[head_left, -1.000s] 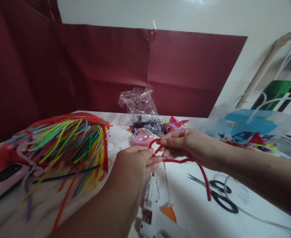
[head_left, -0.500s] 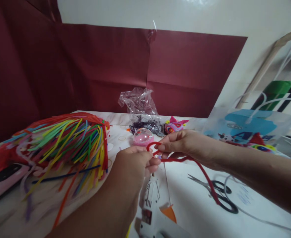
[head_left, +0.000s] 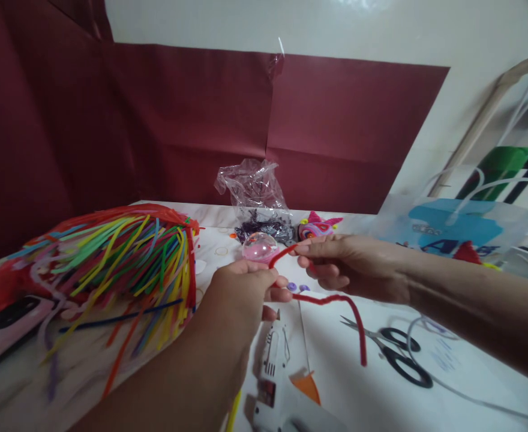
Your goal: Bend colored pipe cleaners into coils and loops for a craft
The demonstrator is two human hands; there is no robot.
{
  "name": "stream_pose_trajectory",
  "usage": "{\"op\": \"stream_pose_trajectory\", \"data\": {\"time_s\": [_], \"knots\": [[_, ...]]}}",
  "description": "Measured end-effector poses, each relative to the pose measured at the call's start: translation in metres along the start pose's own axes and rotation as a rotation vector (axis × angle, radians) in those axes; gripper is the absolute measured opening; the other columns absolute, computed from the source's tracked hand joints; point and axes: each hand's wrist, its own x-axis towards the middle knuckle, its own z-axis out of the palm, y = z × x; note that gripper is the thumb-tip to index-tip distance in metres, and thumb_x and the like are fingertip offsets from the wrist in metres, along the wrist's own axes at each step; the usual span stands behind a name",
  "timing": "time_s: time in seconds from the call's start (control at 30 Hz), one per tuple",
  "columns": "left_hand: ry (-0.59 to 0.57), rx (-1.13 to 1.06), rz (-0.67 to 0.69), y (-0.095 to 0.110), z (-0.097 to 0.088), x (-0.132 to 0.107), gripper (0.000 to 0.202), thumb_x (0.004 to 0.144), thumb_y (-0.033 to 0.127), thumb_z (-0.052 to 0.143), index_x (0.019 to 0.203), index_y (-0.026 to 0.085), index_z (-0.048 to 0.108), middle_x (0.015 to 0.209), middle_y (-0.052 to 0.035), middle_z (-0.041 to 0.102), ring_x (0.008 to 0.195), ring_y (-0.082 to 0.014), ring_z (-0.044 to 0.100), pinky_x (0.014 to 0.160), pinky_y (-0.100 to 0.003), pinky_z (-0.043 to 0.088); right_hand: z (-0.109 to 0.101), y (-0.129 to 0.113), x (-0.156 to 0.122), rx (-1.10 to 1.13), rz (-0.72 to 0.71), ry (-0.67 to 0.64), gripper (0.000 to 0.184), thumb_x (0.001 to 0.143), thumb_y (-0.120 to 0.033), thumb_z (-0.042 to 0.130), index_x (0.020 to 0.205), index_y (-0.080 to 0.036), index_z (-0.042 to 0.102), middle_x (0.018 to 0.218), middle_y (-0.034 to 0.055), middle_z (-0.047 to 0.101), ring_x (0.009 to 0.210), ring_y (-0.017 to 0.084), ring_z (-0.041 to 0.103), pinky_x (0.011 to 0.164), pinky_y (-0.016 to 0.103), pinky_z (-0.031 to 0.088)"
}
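A red pipe cleaner (head_left: 331, 299) is stretched between my two hands above the middle of the table. My left hand (head_left: 250, 285) pinches it near a bend, and the long tail comes out past those fingers, arches right and droops. Between thumb and forefinger, my right hand (head_left: 336, 261) grips the short end, drawn up and to the right. Just behind my hands sits a clear dome with a pink base (head_left: 258, 247). A white glue gun (head_left: 270, 360) lies below my left hand, an orange piece (head_left: 306, 387) beside it.
Many coloured pipe cleaners (head_left: 133, 258) spill from a red bag on the left. Black-handled scissors (head_left: 399, 354) and a cord lie at right. Behind stand a clear plastic bag (head_left: 257, 192), a pink crafted figure (head_left: 318, 228) and a translucent blue-printed bag (head_left: 455, 225).
The small loop between my hands has opened out. My right hand has pulled the short end slightly up and right, and the long tail has swung left.
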Motion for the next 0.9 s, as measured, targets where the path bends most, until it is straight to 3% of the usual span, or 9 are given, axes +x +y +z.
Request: {"op": "stream_pose_trajectory", "data": {"time_s": [0.07, 0.17, 0.23, 0.33, 0.4, 0.5, 0.6, 0.7, 0.9], "knots": [[-0.013, -0.007, 0.034, -0.001, -0.003, 0.0, 0.004, 0.072, 0.01, 0.049, 0.07, 0.013, 0.052, 0.059, -0.0007, 0.059, 0.044, -0.0048, 0.048, 0.039, -0.013, 0.034, -0.006, 0.0, 0.001, -0.193, -0.053, -0.015, 0.014, 0.076, -0.018, 0.06, 0.063, -0.014, 0.064, 0.051, -0.005, 0.048, 0.037, 0.001, 0.025, 0.033, 0.015, 0.016], [-0.027, 0.032, 0.092, -0.003, -0.008, 0.002, 0.008, 0.072, 0.01, 0.048, 0.066, 0.013, 0.052, 0.05, 0.0041, 0.048, 0.039, -0.0026, 0.038, 0.04, -0.013, 0.034, -0.015, -0.007, -0.001, -0.61, -0.146, -0.062, 0.013, 0.074, -0.026, 0.064, 0.07, -0.014, 0.068, 0.051, -0.0045, 0.046, 0.043, 0.004, 0.03, 0.038, 0.018, 0.02], [-0.048, 0.098, 0.096, -0.004, -0.009, 0.004, 0.013, 0.072, 0.011, 0.048, 0.059, 0.014, 0.049, 0.046, 0.0052, 0.044, 0.036, -0.0023, 0.034, 0.037, -0.014, 0.031, -0.021, -0.015, -0.004, -0.712, -0.134, -0.124, 0.014, 0.074, -0.027, 0.064, 0.074, -0.015, 0.069, 0.05, -0.0053, 0.043, 0.043, 0.005, 0.029, 0.039, 0.019, 0.019], [-0.116, 0.14, 0.074, -0.002, -0.008, 0.005, 0.018, 0.074, 0.012, 0.049, 0.056, 0.014, 0.047, 0.044, 0.0055, 0.044, 0.034, -0.0027, 0.034, 0.036, -0.014, 0.03, -0.029, -0.025, -0.007, -0.568, -0.031, -0.202, 0.012, 0.073, -0.027, 0.064, 0.074, -0.015, 0.068, 0.042, -0.0087, 0.03, 0.039, 0.004, 0.019, 0.037, 0.02, 0.013], [-0.153, 0.092, 0.053, 0.001, -0.007, 0.003, 0.015, 0.075, 0.011, 0.05, 0.06, 0.014, 0.05, 0.047, 0.0045, 0.047, 0.036, -0.0034, 0.038, 0.038, -0.014, 0.033, -0.031, -0.027, -0.006, -0.406, -0.01, -0.188, 0.014, 0.072, -0.026, 0.066, 0.064, -0.014, 0.065, 0.04, -0.0077, 0.033, 0.037, 0.004, 0.022, 0.037, 0.019, 0.016], [-0.187, -0.084, 0.003, 0.003, -0.004, -0.001, 0.007, 0.076, 0.012, 0.052, 0.069, 0.013, 0.053, 0.055, 0.0011, 0.056, 0.044, -0.0044, 0.047, 0.044, -0.014, 0.04, -0.025, -0.019, -0.001, -0.101, -0.078, -0.056, 0.023, 0.072, -0.025, 0.067, 0.054, -0.015, 0.058, 0.043, -0.0057, 0.042, 0.039, 0.004, 0.032, 0.037, 0.017, 0.025], [-0.189, -0.284, -0.038, -0.001, 0.001, -0.002, 0.003, 0.076, 0.011, 0.052, 0.077, 0.012, 0.054, 0.063, -0.0028, 0.062, 0.055, -0.008, 0.059, 0.052, -0.016, 0.047, -0.008, -0.004, 0.003, 0.195, -0.071, 0.087, 0.014, 0.074, -0.028, 0.065, 0.065, -0.018, 0.062, 0.054, -0.0041, 0.055, 0.047, 0.006, 0.048, 0.046, 0.017, 0.04], [-0.184, -0.344, -0.071, -0.008, 0.005, -0.003, 0.007, 0.077, 0.011, 0.053, 0.083, 0.011, 0.055, 0.073, -0.0066, 0.066, 0.064, -0.0121, 0.065, 0.06, -0.02, 0.051, 0.005, 0.009, 0.004, 0.148, 0.017, 0.037, 0.01, 0.078, -0.025, 0.062, 0.083, -0.018, 0.067, 0.084, 0.0045, 0.068, 0.077, 0.014, 0.062, 0.072, 0.026, 0.048], [-0.113, -0.312, -0.125, -0.011, 0.009, -0.01, 0.009, 0.079, 0.012, 0.052, 0.088, 0.01, 0.053, 0.074, -0.0086, 0.066, 0.068, -0.0141, 0.066, 0.065, -0.022, 0.052, 0.002, 0.012, -0.006, 0.186, 0.02, -0.051, 0.01, 0.079, -0.02, 0.059, 0.083, -0.018, 0.068, 0.086, 0.0036, 0.07, 0.085, 0.015, 0.063, 0.079, 0.028, 0.048]]}}
